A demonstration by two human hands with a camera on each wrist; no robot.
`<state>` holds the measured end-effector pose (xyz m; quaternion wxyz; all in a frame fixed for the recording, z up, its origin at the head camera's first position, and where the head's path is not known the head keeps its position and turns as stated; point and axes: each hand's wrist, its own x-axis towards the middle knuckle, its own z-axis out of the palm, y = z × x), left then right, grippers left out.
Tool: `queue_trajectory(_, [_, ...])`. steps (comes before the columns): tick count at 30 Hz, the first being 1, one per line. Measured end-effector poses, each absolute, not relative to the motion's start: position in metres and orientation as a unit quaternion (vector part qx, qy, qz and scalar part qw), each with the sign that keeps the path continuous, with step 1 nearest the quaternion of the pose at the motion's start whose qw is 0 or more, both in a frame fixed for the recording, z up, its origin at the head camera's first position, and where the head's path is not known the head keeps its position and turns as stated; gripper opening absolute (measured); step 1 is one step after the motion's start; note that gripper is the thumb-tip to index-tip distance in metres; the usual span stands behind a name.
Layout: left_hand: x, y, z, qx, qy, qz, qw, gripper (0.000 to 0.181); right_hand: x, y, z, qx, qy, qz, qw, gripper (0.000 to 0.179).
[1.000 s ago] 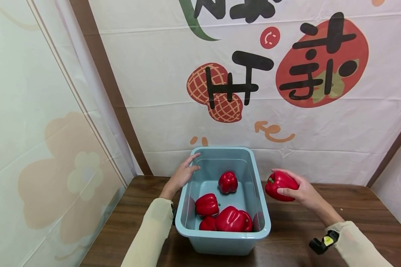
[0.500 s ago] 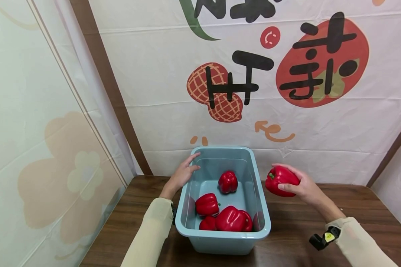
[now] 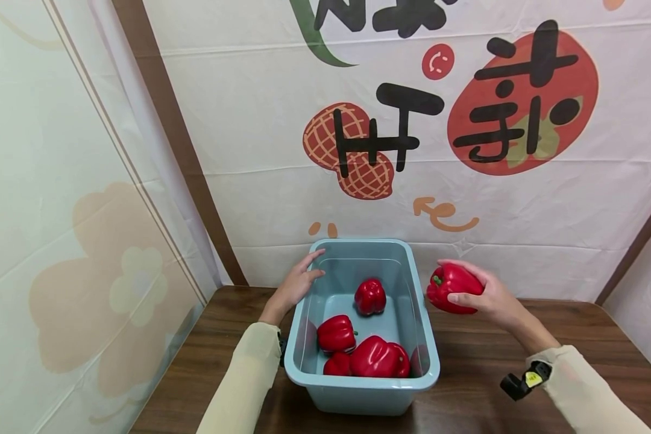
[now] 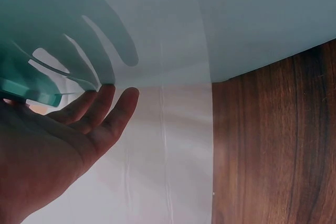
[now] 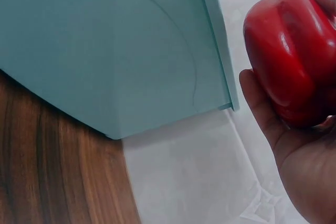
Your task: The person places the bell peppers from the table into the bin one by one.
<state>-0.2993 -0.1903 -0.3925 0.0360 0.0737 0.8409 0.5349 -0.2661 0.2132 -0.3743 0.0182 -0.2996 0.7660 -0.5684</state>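
A red bell pepper (image 3: 452, 289) is gripped in my right hand (image 3: 496, 304), held in the air just right of the bin. Its green stem points left, toward the bin. In the right wrist view, fingers and thumb wrap the bell pepper (image 5: 289, 51). My left hand (image 3: 295, 286) rests at the left rim of the light blue plastic bin (image 3: 423, 337), thumb and forefinger reaching over the edge. From the left wrist, the other fingers of the left hand (image 4: 68, 145) touch the outer wall, fairly straight. Inside the bin lie several red bell peppers (image 3: 370, 296).
The bin stands on a dark wood-grain table (image 3: 499, 361). Behind the table hangs a white printed cloth (image 3: 260, 199), close to the bin's far end. Another pale cloth (image 3: 43, 229) hangs at the left.
My right hand has lifted the bell pepper slightly and brought it a little left, closer to the bin's right rim. The left hand, the bin and the peppers inside have stayed put.
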Motion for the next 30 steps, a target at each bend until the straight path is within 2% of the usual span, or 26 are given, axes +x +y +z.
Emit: queue_trajectory(30, [-0.298, -0.190, -0.391, 0.074, 0.841, 0.534, 0.034, 0.055, -0.266, 0.190, -0.352, -0.289, 0.795, -0.533, 0.021, 0.070])
